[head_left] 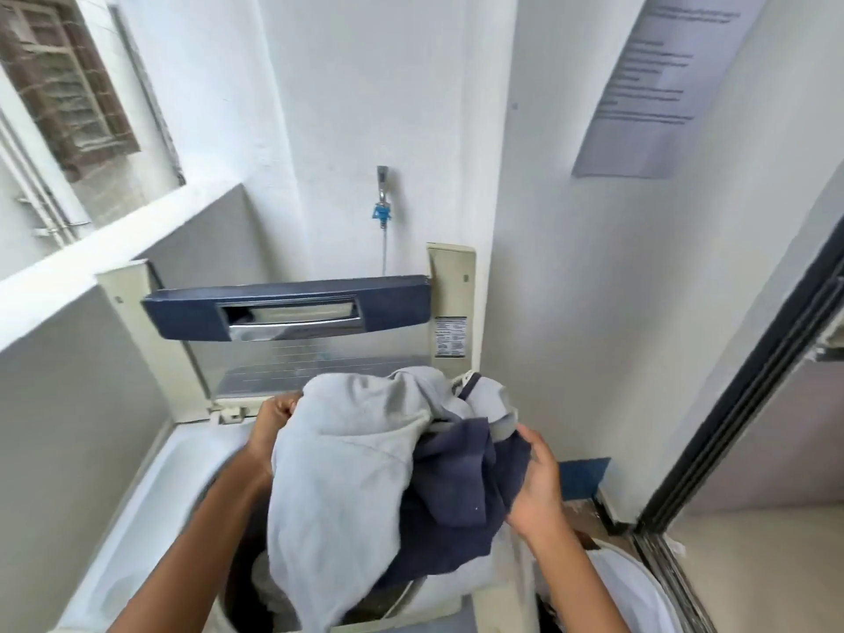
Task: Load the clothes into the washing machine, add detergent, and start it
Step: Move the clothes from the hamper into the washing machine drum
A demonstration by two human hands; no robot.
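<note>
A top-loading washing machine (pixel 150 486) stands below me with its lid (pixel 292 308) folded up against the back wall. Over its open drum hangs a bundle of clothes: a light grey garment (pixel 347 459) draped over a dark navy one (pixel 461 486). My left hand (pixel 274 418) grips the grey garment's upper left edge. My right hand (pixel 539 477) presses against the navy garment on the right, fingers curled onto the cloth. The bundle hides most of the drum opening. No detergent is in view.
A water tap with a blue fitting (pixel 382 198) and hose is on the wall behind the machine. A white laundry basket (pixel 635 591) sits at the lower right. A sliding door frame (pixel 730 404) runs along the right; a ledge and window are at the left.
</note>
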